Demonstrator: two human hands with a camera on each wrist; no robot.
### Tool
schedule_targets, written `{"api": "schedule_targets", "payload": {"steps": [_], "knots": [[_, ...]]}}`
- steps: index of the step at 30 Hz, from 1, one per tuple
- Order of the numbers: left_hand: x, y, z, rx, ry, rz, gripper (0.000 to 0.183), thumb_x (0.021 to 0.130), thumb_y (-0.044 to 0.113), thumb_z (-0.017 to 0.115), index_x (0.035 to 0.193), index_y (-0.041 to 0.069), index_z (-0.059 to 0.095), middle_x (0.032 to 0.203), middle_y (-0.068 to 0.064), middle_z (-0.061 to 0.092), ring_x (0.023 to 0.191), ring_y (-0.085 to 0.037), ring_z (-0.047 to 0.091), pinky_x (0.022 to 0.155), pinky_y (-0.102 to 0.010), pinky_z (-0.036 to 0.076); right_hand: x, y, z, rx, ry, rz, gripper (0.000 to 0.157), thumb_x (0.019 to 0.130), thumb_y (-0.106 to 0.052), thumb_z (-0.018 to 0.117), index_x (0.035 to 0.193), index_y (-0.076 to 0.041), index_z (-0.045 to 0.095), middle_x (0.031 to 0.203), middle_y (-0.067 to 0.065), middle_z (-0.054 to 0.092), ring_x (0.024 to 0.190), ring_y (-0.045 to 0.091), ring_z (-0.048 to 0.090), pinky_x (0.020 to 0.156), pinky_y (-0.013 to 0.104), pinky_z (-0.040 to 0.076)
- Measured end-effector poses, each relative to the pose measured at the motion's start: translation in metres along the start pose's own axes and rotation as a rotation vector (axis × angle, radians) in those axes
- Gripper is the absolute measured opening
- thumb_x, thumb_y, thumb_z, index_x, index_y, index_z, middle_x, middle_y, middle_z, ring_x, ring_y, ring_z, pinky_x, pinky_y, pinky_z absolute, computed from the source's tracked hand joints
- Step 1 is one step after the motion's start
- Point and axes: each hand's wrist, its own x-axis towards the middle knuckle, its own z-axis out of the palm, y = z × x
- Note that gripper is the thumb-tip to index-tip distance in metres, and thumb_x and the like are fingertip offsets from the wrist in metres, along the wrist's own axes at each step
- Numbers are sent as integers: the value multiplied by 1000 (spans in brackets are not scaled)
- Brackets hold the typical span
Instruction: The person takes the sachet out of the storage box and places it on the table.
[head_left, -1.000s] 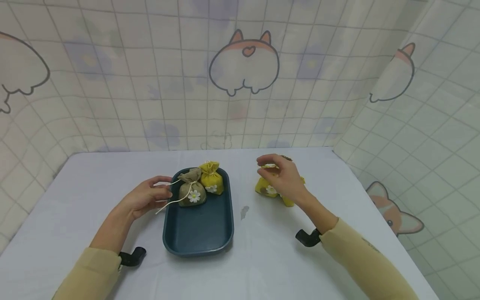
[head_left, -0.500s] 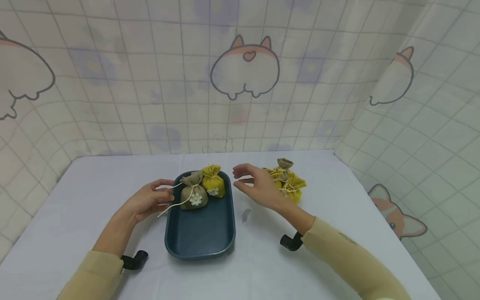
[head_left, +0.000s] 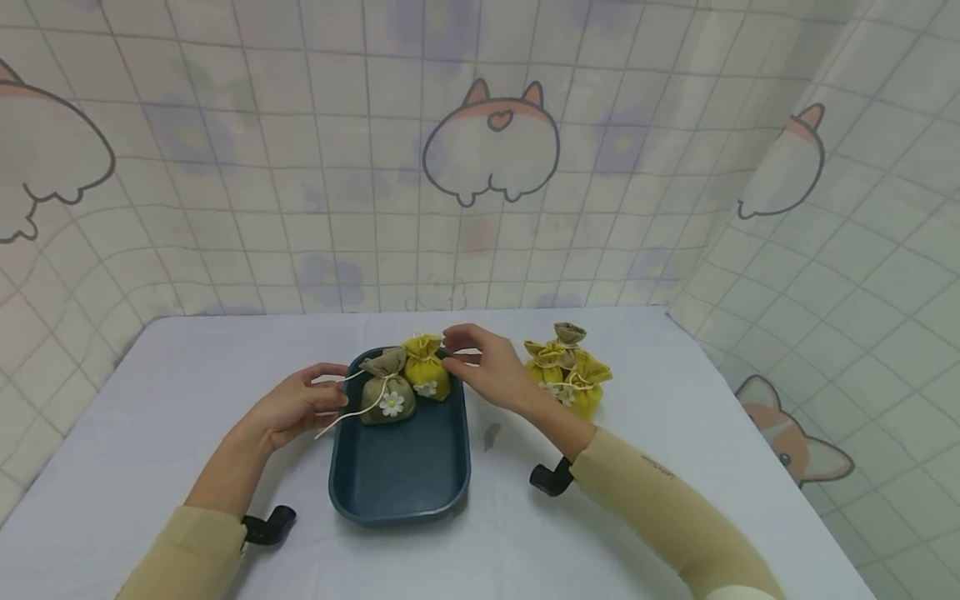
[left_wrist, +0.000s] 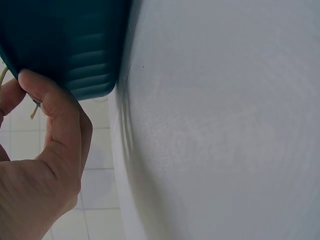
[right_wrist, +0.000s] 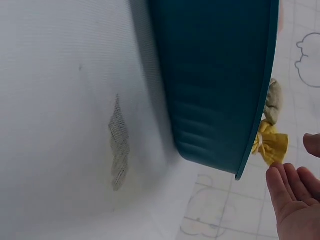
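The tray [head_left: 400,475] lies betw. both hands, its long axis running away from the person, w/ the yellow pouch [head_left: 424,368] in its far R corner and the khaki pouch [head_left: 382,392] just L of that one. The R hand [head_left: 489,367] is nearer to the yellow pouch, beside the tray's R rim, fingers extended, holding nothing; the L hand [head_left: 296,407] is at the tray's L rim, pinching or only touching, I can't tell.

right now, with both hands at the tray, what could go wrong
The cream cord of the grey-brown cloth pouch hangs over the edge of the dark-teal oblong tray by the left hand, whose fingers might snag it. The right hand, beside the yellow cloth pouch in the tray, could knock it over.
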Motion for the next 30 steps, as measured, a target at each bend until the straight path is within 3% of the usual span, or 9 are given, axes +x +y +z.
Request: {"api": "schedule_targets", "payload": {"steps": [16, 23, 30], "knots": [[1, -1, -1, -7, 1, 5, 61, 96, 2, 59, 150, -3, 30, 107, -7, 63, 90, -14, 67, 80, -30, 55, 15, 2, 7, -46, 58, 80, 42, 97, -13, 74, 134, -1, 59, 123, 15, 65, 114, 26, 65, 93, 27, 53], [1, -2, 1, -9, -1, 1, 61, 98, 3, 59, 151, -3, 30, 105, -6, 64, 90, -15, 67, 79, -30, 55, 21, 7, 13, -45, 10, 137, 44, 96, -16, 74, 135, -2, 60, 126, 13, 65, 113, 24, 66, 89, 30, 56], [2, -2, 1, -13, 6, 9, 61, 96, 1, 60, 150, -3, 31, 103, -5, 64, 89, -15, 68, 79, -30, 55, 27, 8, 21, -102, -47, 102, 44, 96, -17, 75, 135, -3, 61, 123, 12, 69, 111, 23, 67, 89, 32, 55]]}}
